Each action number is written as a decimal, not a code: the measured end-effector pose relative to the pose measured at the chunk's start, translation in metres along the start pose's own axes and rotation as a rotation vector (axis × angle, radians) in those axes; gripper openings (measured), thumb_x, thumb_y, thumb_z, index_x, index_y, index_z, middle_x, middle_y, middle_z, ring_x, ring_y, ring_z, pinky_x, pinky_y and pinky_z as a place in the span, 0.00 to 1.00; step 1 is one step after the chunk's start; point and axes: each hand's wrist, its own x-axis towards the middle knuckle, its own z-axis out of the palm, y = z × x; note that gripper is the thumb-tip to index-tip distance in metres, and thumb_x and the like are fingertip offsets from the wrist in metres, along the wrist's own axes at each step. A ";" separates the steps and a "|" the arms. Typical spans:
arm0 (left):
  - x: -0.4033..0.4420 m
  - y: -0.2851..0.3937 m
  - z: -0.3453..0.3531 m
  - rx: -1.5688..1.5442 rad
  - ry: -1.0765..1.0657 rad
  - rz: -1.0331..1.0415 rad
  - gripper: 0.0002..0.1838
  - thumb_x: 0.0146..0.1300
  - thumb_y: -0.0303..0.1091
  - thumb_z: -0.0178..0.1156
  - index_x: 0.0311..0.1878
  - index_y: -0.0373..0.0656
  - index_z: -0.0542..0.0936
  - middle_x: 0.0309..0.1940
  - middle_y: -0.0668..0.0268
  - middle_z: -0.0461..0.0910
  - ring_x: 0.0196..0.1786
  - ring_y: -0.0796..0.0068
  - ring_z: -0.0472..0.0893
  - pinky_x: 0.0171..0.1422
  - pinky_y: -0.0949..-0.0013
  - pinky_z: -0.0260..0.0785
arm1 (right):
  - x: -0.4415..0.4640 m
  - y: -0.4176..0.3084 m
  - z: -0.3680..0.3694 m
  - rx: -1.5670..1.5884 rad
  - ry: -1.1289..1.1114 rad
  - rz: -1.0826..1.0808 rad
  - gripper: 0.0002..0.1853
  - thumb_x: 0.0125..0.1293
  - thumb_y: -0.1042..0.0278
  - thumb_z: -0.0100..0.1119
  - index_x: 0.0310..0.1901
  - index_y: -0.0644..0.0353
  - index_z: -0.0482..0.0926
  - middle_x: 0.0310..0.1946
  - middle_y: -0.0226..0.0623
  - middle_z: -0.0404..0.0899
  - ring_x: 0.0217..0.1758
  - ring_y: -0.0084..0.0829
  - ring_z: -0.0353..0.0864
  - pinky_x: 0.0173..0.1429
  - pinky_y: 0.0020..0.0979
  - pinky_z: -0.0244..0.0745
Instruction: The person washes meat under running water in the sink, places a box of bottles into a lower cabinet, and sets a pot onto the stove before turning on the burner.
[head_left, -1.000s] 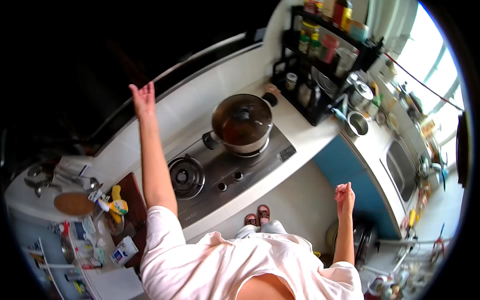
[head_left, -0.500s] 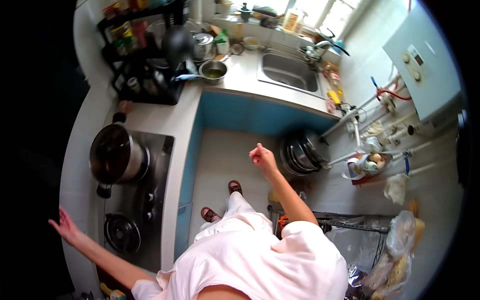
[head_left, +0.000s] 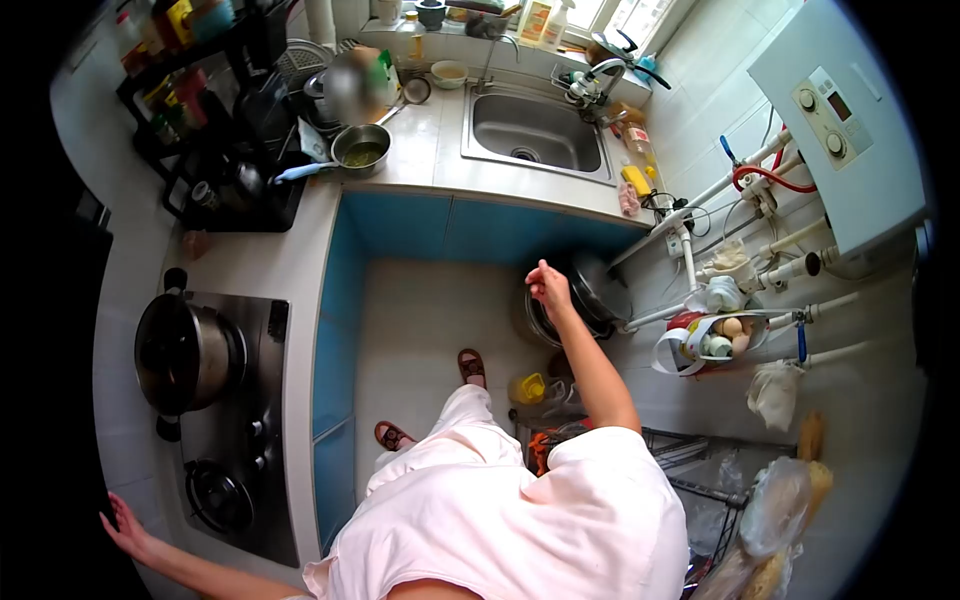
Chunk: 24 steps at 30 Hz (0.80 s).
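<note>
My left hand [head_left: 130, 528] is stretched out at the far left, fingers spread and holding nothing. Nearest to it is the gas stove [head_left: 265, 430], with a bare rear burner [head_left: 219, 496] and a large dark pot [head_left: 185, 352] under a glass lid. In mid-air over the floor hangs my right hand [head_left: 549, 287], its fingers loosely bent and nothing visible in them. Just behind it in view are large dark pots or basins [head_left: 597, 290] standing on the floor; I see no clear contact with them.
A saucepan [head_left: 361, 150] with liquid stands on the counter left of the sink [head_left: 540, 133]. A black rack [head_left: 225, 130] holds bottles. At the right are a water heater [head_left: 845, 125], pipes, a basket of eggs [head_left: 722, 340] and a wire shelf [head_left: 700, 470] with bags.
The view has shifted, so the stove and counter sit further left. My right hand has moved slightly right and up, its pointing finger now more relaxed. My left hand sits lower in view, still spread.
</note>
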 end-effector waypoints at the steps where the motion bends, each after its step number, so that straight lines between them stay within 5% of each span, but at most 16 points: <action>1: 0.010 0.009 -0.004 -0.013 0.037 -0.039 0.26 0.57 0.18 0.55 0.60 0.30 0.61 0.61 0.54 0.62 0.64 0.52 0.60 0.66 0.49 0.56 | 0.016 -0.007 -0.019 -0.003 0.022 -0.012 0.19 0.66 0.48 0.48 0.27 0.54 0.75 0.23 0.30 0.77 0.18 0.17 0.70 0.22 0.19 0.65; 6: -0.015 0.018 0.009 0.022 0.138 -0.023 0.29 0.56 0.18 0.55 0.62 0.32 0.58 0.62 0.52 0.59 0.64 0.51 0.60 0.66 0.47 0.56 | 0.097 -0.047 -0.111 -0.098 0.213 -0.050 0.18 0.64 0.48 0.50 0.28 0.55 0.76 0.22 0.30 0.77 0.15 0.16 0.69 0.19 0.18 0.64; 11: -0.018 0.030 0.032 0.257 -0.175 -0.117 0.15 0.53 0.30 0.53 0.45 0.38 0.71 0.44 0.56 0.70 0.50 0.55 0.65 0.48 0.51 0.55 | 0.176 -0.076 -0.198 -0.206 0.363 -0.088 0.18 0.64 0.50 0.51 0.28 0.57 0.77 0.21 0.29 0.77 0.13 0.17 0.69 0.17 0.18 0.63; 17: -0.015 0.030 0.026 0.188 0.085 -0.038 0.27 0.51 0.28 0.58 0.55 0.35 0.63 0.56 0.54 0.63 0.59 0.53 0.61 0.58 0.46 0.53 | 0.259 -0.078 -0.276 -0.604 0.575 -0.117 0.13 0.62 0.56 0.51 0.32 0.57 0.77 0.25 0.30 0.78 0.15 0.20 0.74 0.17 0.19 0.66; 21: -0.015 0.020 0.039 -0.104 0.277 0.018 0.36 0.51 0.27 0.62 0.63 0.33 0.58 0.63 0.53 0.59 0.65 0.51 0.58 0.66 0.43 0.53 | 0.299 -0.071 -0.303 -1.057 0.784 -0.415 0.12 0.57 0.59 0.53 0.30 0.59 0.79 0.27 0.43 0.78 0.31 0.43 0.78 0.41 0.38 0.71; 22: -0.014 0.020 0.042 -0.006 0.210 0.017 0.35 0.49 0.28 0.63 0.61 0.34 0.60 0.61 0.53 0.61 0.64 0.52 0.60 0.64 0.44 0.55 | 0.307 -0.073 -0.312 -1.149 0.701 -0.277 0.15 0.59 0.57 0.50 0.34 0.59 0.80 0.33 0.45 0.79 0.41 0.44 0.77 0.45 0.39 0.70; 24: -0.026 0.005 0.044 0.090 0.101 0.003 0.34 0.47 0.30 0.65 0.59 0.35 0.63 0.57 0.54 0.65 0.60 0.53 0.63 0.61 0.45 0.59 | 0.361 -0.039 -0.373 -1.366 0.618 -0.382 0.14 0.57 0.61 0.49 0.38 0.59 0.79 0.39 0.45 0.77 0.43 0.43 0.75 0.48 0.36 0.70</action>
